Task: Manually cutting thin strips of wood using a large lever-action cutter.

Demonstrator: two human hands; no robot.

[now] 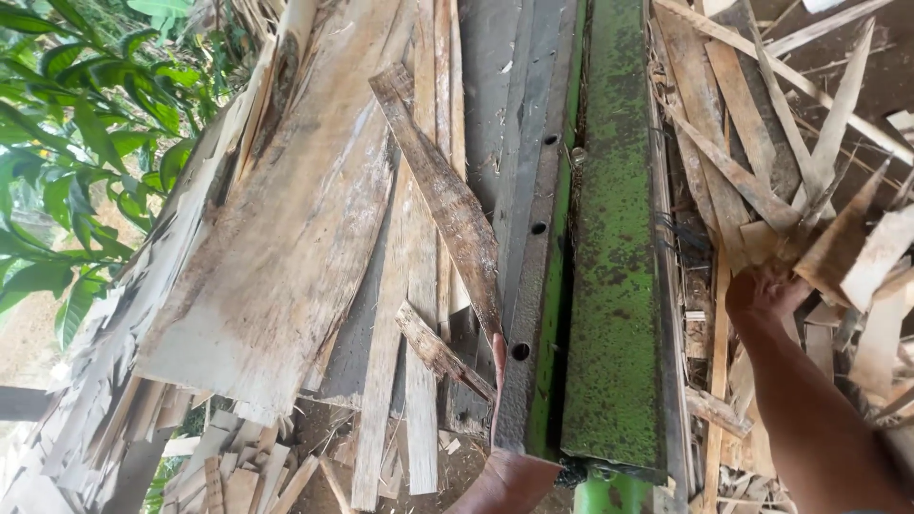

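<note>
Beside the green machine bed [614, 247], right hand [764, 290] among wood scraps [752, 181].

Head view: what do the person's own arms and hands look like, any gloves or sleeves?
Both are bare. The right hand wears no glove, ring or watch, and its forearm shows no sleeve up to the frame edge. Only a small bare part of the left hand shows at the bottom edge, also ungloved.

Right hand [766, 290] grips wood scraps [838, 252] beside green machine [614, 238].
</note>
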